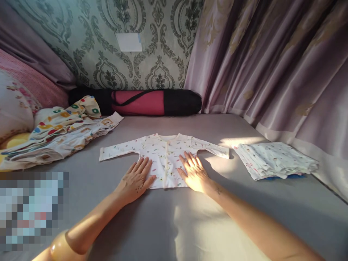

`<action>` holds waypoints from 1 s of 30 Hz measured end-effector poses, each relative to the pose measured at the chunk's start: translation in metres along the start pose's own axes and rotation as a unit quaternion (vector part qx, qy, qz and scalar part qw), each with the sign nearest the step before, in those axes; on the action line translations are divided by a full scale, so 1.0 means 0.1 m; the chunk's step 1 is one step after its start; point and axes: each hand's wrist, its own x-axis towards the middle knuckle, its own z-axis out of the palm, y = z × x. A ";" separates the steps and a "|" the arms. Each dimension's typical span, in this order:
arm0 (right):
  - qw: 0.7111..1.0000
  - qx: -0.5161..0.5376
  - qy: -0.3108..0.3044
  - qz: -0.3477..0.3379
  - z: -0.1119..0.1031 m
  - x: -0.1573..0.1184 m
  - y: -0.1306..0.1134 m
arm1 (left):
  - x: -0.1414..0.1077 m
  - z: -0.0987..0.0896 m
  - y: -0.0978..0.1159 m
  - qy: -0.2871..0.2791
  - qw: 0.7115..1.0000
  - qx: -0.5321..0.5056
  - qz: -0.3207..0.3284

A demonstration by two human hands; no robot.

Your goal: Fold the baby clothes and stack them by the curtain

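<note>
A small white printed shirt (pixel 154 152) lies face up on a smooth grey sheet (pixel 152 224), centred before the person, its sleeves stretched out to left and right and its neckline toward the far side. The person's left hand (pixel 137 177) rests palm down on the lower left of the front, and the right hand (pixel 194 172) lies flat on the lower right, fingers extended and slightly spread; neither grip pinches the cloth. Between them a pale front placket runs from neck to hem, with soft creases beside it. The garment looks light, thin and limp, likely to wrinkle or shift under a dragging palm rather than to break; its shoulders, side seams or hem corners appear the surest places to take hold, with a gentle pinch at two points to keep the fabric even. To the right sits a stack of folded printed cloth (pixel 277 157), and at far left a looser pile of patterned garments (pixel 73 130). A black and dark pink roll-shaped bag (pixel 138 103) lies along the patterned wall (pixel 160 21). An item at near left is obscured by blurring.
</note>
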 end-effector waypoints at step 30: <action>0.998 0.040 0.038 -0.020 0.02 -0.22 0.05 | 0.14 0.20 0.35 -0.001 0.994 -0.011 0.108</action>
